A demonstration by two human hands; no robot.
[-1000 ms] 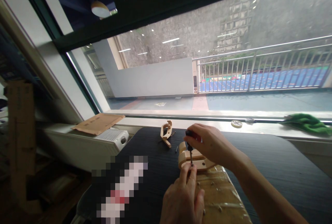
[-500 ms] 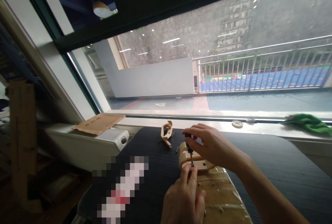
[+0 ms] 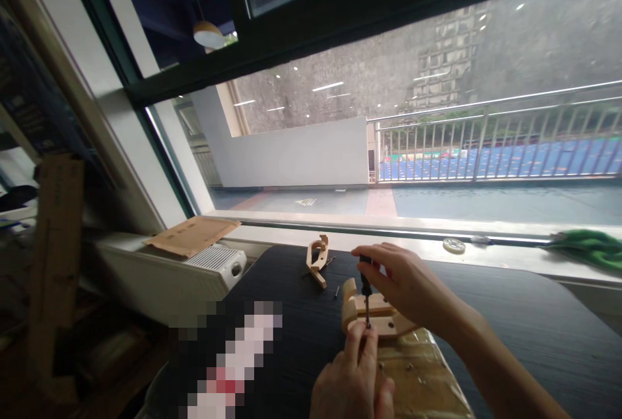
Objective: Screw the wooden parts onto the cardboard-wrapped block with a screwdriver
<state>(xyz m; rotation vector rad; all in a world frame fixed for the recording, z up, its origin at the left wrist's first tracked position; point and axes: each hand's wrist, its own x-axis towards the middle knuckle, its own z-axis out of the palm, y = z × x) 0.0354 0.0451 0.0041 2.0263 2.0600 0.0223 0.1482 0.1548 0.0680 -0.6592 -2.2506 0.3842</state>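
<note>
My right hand (image 3: 389, 273) grips the black handle of a screwdriver (image 3: 366, 286), held almost upright with its shaft pointing down. The tip meets a small dark screw (image 3: 368, 326) at a pale wooden piece (image 3: 383, 324) with dark holes. My left hand (image 3: 347, 367) has its thumb and fingertips closed around that screw, at the near edge of the wood. Under the wooden piece and beside my left hand lies a brown, clear-wrapped board (image 3: 427, 373) with several small screws on it.
A curved wooden part (image 3: 317, 260) and a loose screw (image 3: 336, 291) lie on the black table (image 3: 282, 289). Along the windowsill are a tape roll (image 3: 453, 246) and a green cloth (image 3: 590, 249). Cardboard (image 3: 194, 235) rests on a white unit (image 3: 223, 270) at left.
The whole view has shifted slightly, so everything sits a little lower and further right. The screwdriver stands more upright; both hands keep their grip at the same spot.
</note>
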